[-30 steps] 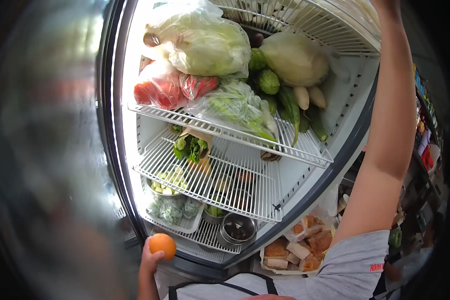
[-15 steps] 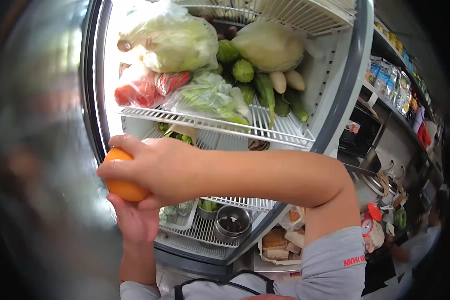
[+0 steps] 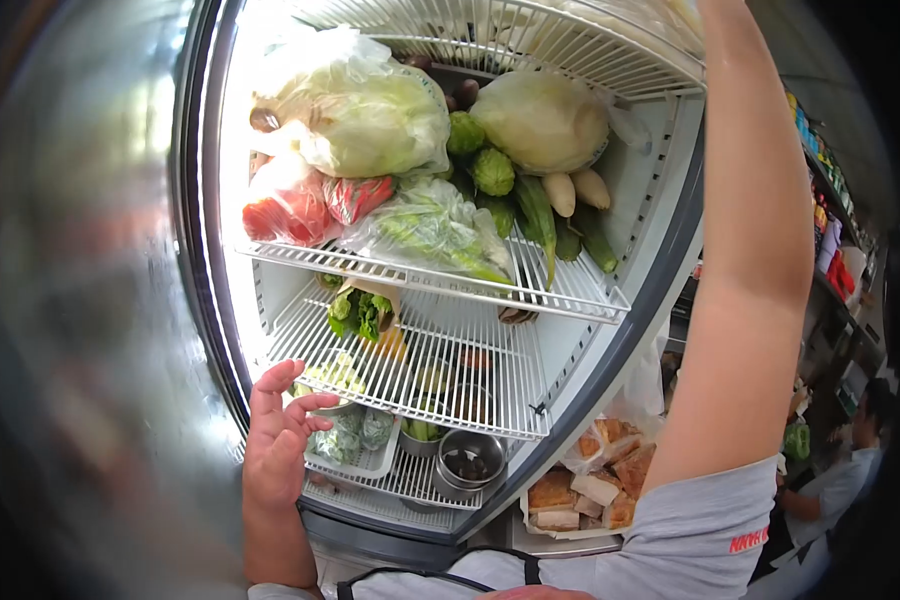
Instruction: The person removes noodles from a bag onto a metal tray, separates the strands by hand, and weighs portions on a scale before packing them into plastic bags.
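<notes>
My left hand (image 3: pixel 278 445) is raised in front of the open fridge, fingers apart and slightly curled, holding nothing. It is nearest the front edge of the middle wire shelf (image 3: pixel 480 418). My right forearm (image 3: pixel 755 190) stretches up along the fridge's right side, and the hand lies beyond the top of the view. On the shelf above sit bagged pale leafy vegetables (image 3: pixel 375 110), bagged red vegetables (image 3: pixel 290 205), a bag of greens (image 3: pixel 430 225) and green knobbly gourds (image 3: pixel 492 172). Leafy greens (image 3: pixel 358 312) lie on the middle shelf, with something yellow partly hidden behind them.
The glass fridge door (image 3: pixel 100 300) stands at the left. Metal bowls (image 3: pixel 470 458) and a white tray (image 3: pixel 375 465) of wrapped greens sit on the low shelf. A tray of browned, blocky food (image 3: pixel 580 490) stands at lower right. Another person (image 3: pixel 835 490) is at far right.
The round orange fruit that was in my hands is gone from them. My right arm has swung from across the fridge to reach upward at the right. My left hand has opened and lowered.
</notes>
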The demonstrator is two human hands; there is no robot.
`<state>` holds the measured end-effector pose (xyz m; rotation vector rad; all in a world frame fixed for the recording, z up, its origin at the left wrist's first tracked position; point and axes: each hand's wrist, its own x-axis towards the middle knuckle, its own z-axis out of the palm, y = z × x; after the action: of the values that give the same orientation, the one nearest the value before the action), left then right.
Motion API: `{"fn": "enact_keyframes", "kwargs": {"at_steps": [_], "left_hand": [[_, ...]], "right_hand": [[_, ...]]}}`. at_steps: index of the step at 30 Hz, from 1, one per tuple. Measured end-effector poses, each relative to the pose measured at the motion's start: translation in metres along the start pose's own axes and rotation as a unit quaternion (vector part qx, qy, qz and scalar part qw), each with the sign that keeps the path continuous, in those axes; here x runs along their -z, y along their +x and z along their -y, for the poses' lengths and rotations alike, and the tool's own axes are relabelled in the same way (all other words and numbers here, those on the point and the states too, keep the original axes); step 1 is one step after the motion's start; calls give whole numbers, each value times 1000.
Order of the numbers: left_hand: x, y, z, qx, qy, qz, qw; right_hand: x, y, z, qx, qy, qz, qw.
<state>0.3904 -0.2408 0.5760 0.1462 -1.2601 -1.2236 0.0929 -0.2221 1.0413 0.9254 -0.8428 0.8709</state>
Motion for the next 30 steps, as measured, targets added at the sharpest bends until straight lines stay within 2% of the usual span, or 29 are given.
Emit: {"fn": "enact_keyframes", "kwargs": {"at_steps": [3,6,9,12,15,17,20,21,24,26,28,29,30], "left_hand": [[5,-2,1,-9,-5,-2,1000],[7,-3,1,-16,4,10,1000],[9,-5,3,-14,15,23,1000],[11,-7,5,-8,21,16,1000],[12,-10,8,-10,17,27,999],[11,-13,11,-1,15,38,999],[9,-22,25,35,35,42,998],[4,-27,31,34,59,30,997],[5,-49,46,103,42,40,993],[8,-72,64,168,23,13,985],[23,-105,100,265,-17,-2,964],[31,-129,122,320,-45,-35,946],[44,-160,147,374,-69,-72,922]], "right_hand": [[16,-12,-18,146,11,-75,986],[40,-29,10,1,143,-108,984],[49,-33,20,35,191,-106,975],[66,-44,42,23,237,-59,969],[82,-60,56,-78,338,30,937],[121,-90,65,-46,411,67,908],[117,-126,76,-35,257,-18,966],[125,-138,69,-26,261,-6,965],[138,-187,23,-22,147,95,984],[164,-226,2,-75,250,117,958],[208,-268,-5,-160,380,121,903],[235,-285,-21,-21,298,107,948],[264,-310,-21,-48,328,104,938]]}}
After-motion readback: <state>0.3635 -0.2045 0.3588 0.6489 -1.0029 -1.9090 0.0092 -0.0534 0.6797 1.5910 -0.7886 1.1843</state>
